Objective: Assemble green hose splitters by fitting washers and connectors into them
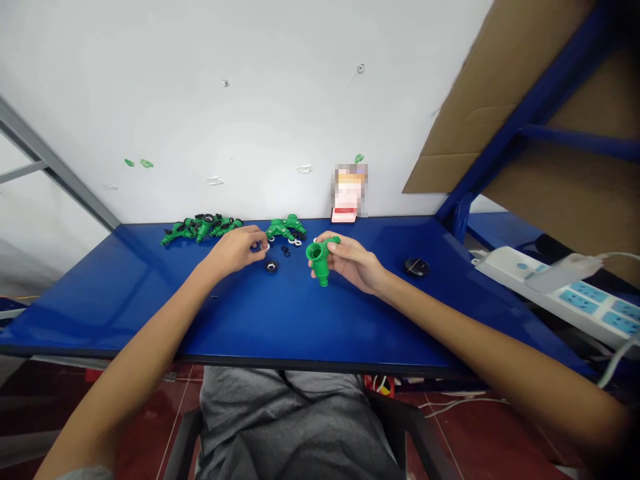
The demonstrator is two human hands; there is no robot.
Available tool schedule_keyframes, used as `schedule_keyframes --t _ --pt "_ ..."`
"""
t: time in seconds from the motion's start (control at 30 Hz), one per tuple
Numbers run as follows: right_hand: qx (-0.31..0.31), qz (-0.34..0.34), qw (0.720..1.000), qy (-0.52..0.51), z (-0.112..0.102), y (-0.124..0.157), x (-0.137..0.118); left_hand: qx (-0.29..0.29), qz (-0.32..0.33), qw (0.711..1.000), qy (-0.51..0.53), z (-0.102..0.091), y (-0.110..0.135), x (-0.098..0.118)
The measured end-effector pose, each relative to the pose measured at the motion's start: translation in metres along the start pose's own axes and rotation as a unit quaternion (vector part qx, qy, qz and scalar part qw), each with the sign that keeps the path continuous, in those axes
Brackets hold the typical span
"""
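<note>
left hand (239,248): at ring (267,247), cannot tell if pinching; could fumble something tiny
right hand (357,263): clasping fitting (321,269); may tilt if loosened

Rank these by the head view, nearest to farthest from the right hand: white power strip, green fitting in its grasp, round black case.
1. Green fitting: held in the right hand.
2. Round black case: on the blue table, to the hand's right.
3. White power strip: farther right, past the case.

open front tabletop (300,327), green pile (204,231) back-left
</note>
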State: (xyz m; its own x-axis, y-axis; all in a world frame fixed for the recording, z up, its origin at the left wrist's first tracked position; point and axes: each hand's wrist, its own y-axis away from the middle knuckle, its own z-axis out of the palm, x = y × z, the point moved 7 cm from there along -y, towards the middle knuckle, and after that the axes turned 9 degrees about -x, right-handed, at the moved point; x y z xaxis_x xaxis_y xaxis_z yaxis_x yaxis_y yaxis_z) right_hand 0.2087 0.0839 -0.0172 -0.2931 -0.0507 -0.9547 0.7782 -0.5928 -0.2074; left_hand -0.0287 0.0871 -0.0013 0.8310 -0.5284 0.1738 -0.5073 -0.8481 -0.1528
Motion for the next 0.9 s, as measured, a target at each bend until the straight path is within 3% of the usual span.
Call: schedule_keyframes --t 0.07,0.3,0.67,0.77,0.9 --pt "0.0 0.003 1.0 -0.002 0.0 0.0 0.001 0.009 0.016 0.999 0.04 -0.001 -0.001 0.001" --pt "0.0 0.003 1.0 0.001 0.0 -0.001 0.002 -0.083 0.028 0.996 0.035 0.014 -0.003 0.001" --pt "0.002 -0.002 1.0 -0.017 0.0 -0.001 0.003 -0.103 0.031 0.994 0.029 0.011 -0.001 -0.005" --pt "0.004 -0.003 1.0 -0.031 -0.001 -0.002 0.005 -0.039 0.001 0.998 0.052 -0.001 -0.001 -0.006" --pt "0.002 -0.008 1.0 -0.027 -0.002 -0.003 0.008 0.15 0.035 0.975 0.162 -0.033 0.009 0.023"
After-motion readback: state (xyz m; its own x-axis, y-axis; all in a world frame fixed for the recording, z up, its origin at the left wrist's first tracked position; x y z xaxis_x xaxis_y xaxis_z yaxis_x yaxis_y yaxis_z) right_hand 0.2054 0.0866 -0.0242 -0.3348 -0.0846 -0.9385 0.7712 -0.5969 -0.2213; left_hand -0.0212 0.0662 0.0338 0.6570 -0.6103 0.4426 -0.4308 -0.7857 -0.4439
